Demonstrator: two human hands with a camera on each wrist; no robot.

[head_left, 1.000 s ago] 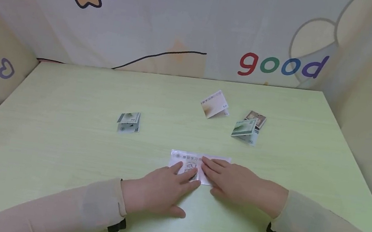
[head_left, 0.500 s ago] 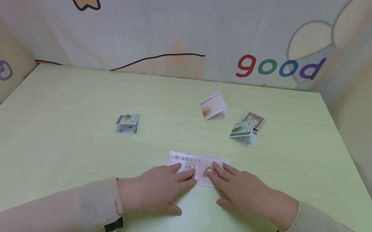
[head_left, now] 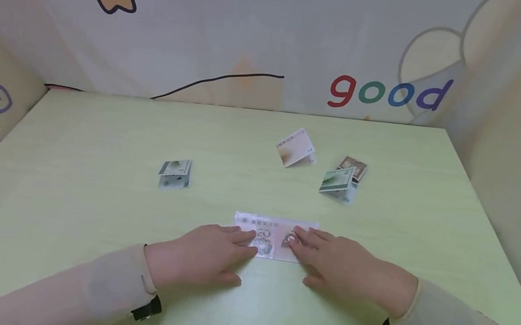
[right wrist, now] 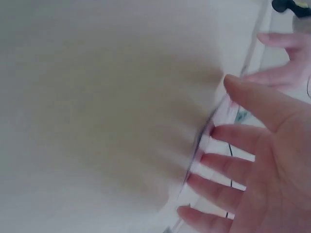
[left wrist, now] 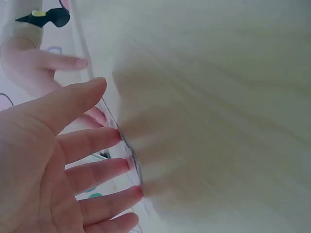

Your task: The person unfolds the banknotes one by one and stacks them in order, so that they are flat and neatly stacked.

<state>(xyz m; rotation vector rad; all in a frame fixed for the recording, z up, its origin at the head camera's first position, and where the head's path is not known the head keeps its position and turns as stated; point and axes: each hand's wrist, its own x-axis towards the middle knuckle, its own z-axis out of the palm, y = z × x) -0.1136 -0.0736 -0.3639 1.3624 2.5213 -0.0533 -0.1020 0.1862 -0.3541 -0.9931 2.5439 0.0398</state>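
A pinkish play banknote (head_left: 274, 242) with printed characters lies flat on the table in the head view. Fingertips of my left hand (head_left: 207, 258) rest on its left part, the fingers nearly straight. On its right part rest the fingers of my right hand (head_left: 345, 269), spread and extended, hiding some of the print. In the left wrist view, the left hand (left wrist: 63, 160) has its fingers stretched out to the note's edge. The right wrist view has the right hand (right wrist: 262, 160) touching the note in the same way.
Behind the hands, a folded green note (head_left: 176, 168) stands at the left. A folded pink note (head_left: 295, 148) sits further back. At the right, another folded green note (head_left: 338, 180) overlaps a brown one (head_left: 358, 168). Cloth walls (head_left: 210, 22) border the pale green table (head_left: 94, 133).
My right hand has slid to the right along the note, uncovering its middle. My left hand has then drawn back to the left. The note stays flat.
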